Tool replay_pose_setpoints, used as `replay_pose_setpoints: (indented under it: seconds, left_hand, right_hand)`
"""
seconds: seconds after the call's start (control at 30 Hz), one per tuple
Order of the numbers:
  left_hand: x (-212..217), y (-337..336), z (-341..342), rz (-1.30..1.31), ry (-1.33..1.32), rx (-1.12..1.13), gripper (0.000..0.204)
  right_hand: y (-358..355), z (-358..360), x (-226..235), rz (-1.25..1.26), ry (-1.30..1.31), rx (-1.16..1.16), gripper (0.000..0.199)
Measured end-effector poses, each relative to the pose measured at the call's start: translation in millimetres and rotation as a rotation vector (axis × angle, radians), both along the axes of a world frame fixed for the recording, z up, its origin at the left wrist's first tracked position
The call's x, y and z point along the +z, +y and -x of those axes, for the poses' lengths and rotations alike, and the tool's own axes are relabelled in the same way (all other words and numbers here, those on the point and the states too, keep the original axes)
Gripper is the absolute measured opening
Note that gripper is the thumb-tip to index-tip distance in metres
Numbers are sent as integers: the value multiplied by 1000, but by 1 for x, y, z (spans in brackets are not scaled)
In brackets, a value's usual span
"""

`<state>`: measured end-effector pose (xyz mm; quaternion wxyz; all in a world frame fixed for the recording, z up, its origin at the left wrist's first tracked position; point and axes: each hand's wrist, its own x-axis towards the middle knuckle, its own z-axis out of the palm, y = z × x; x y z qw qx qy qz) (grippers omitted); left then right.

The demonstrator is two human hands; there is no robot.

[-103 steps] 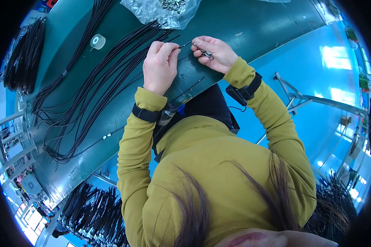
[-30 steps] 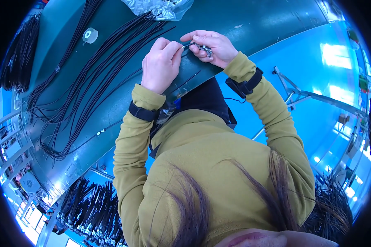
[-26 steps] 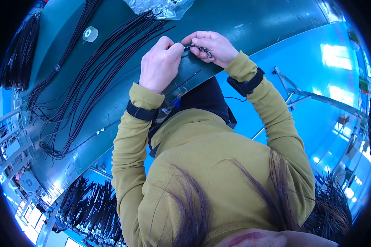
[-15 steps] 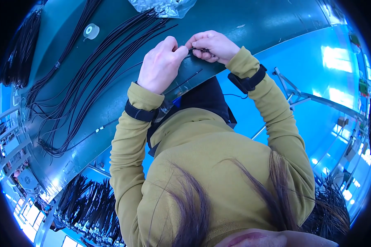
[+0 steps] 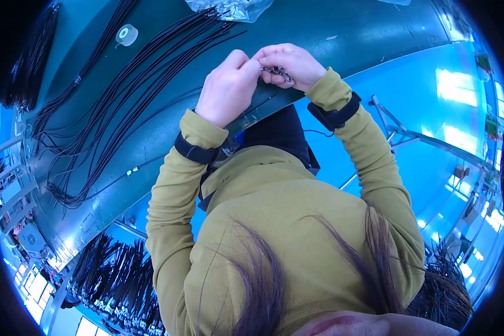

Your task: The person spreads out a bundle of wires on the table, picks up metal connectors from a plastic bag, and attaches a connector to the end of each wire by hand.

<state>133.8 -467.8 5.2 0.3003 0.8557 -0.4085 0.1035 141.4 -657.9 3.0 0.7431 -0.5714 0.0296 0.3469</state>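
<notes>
My left hand and my right hand meet fingertip to fingertip just above the near edge of the green table. Between the fingers I pinch a small dark metal part on the end of a thin black cable; most of it is hidden by my fingers. Both wrists wear black straps over mustard-yellow sleeves. A long bunch of black cables lies spread on the table to the left of my hands.
A small roll of white tape lies at the far left of the table. A clear plastic bag of small parts sits at the far edge. More black cable bundles hang below the table's left end, and another bundle lies at its far left.
My two hands have drawn closer together and lifted slightly toward me; the view has shifted a little, so the tape roll and bag sit higher in the picture.
</notes>
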Motion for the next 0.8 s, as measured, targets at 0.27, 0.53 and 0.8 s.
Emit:
replay_pose_setpoints:
  seconds: [0.27,0.53,0.8]
  left_hand:
    - [-8,0,-3,323,204,147,11]
    - [-2,-13,-4,399,206,222,7]
    - [-3,12,4,144,123,386,7]
  right_hand:
    - [0,0,0,-130,205,-390,19]
    - [-1,10,-8,-126,-100,-266,13]
    - [3,11,-11,94,-119,-356,10]
